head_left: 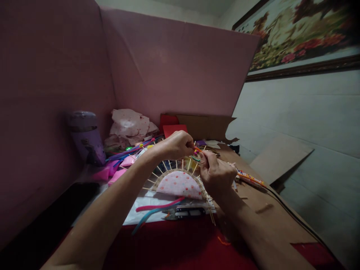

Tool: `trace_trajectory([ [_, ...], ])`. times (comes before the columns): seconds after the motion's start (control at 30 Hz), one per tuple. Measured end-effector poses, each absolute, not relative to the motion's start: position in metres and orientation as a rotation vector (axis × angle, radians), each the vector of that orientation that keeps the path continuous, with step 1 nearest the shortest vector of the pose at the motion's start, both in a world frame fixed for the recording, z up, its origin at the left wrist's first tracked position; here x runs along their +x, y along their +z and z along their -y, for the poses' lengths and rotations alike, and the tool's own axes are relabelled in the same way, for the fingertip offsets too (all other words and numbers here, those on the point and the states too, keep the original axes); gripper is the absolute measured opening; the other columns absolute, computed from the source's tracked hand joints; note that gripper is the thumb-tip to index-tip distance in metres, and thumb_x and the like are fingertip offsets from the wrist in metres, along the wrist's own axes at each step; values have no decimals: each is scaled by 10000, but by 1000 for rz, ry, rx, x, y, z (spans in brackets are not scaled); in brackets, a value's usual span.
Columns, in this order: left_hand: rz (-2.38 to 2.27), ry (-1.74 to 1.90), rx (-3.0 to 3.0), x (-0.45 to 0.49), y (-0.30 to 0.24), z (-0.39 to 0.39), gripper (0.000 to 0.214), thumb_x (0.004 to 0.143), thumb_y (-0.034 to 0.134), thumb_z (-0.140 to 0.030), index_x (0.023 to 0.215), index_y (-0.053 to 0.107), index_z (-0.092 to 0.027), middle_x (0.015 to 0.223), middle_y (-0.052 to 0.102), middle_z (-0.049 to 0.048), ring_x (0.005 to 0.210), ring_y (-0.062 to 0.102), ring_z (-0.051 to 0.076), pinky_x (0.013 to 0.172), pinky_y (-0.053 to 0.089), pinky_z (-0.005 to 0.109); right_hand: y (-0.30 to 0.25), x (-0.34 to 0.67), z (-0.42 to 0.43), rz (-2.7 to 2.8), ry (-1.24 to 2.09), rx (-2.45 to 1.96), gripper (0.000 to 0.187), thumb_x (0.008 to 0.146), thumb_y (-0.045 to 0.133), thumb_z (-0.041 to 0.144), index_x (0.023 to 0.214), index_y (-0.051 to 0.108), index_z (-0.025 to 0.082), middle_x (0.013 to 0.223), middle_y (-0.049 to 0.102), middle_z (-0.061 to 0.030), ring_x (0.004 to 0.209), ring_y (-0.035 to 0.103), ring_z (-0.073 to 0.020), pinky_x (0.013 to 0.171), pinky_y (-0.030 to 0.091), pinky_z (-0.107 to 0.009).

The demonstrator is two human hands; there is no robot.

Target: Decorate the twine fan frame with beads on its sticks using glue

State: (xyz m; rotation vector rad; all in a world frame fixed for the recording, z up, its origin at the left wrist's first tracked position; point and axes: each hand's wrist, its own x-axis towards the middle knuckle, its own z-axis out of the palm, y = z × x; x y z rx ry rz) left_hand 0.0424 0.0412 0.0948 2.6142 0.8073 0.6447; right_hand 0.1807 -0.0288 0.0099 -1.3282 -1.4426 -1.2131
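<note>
Coloured strand (197, 153) is pinched at 1 o'clock on the skewer fan (180, 183); left hand (176, 144) grips from 10 o'clock, right hand (216, 174) from 4 o'clock.

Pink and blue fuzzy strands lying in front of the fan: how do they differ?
The pink strand runs almost straight, close under the fan. The blue strand lies nearer the person and droops left onto the red cloth. Pink stays on the white paper, while blue leaves it. Both lie loose, side by side.
</note>
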Motion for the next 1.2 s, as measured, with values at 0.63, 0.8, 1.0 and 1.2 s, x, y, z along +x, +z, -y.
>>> trace_trajectory([
  [0.63,-680,741,1806,52,97,-32,136,731,508,-96,599,538,-99,435,509,-18,358,460,54,390,381,189,5,177,28,1488,-1130,-1313,179,868,484,245,817,618,139,503,572,8,436,485,-93,463,232,-243],
  [0.8,-644,746,1791,51,95,-34,87,732,540,-107,653,570,-85,467,532,-13,361,462,46,375,370,174,9,181,25,1451,-1082,-1346,211,892,440,241,961,591,111,663,656,-41,551,552,-113,524,299,-232],
  [1.0,-662,655,2048,50,90,-40,79,715,551,-135,724,607,-81,493,546,-13,365,473,50,358,368,166,9,188,24,1503,-1133,-1399,193,882,444,223,949,611,154,748,664,-45,613,550,-130,562,312,-249],
  [1.2,-626,594,2109,50,84,-45,96,694,546,-123,743,620,-86,478,523,-34,363,460,42,356,361,157,7,188,24,1514,-1103,-1355,197,883,441,212,989,594,150,767,662,-49,644,560,-138,586,331,-249],
])
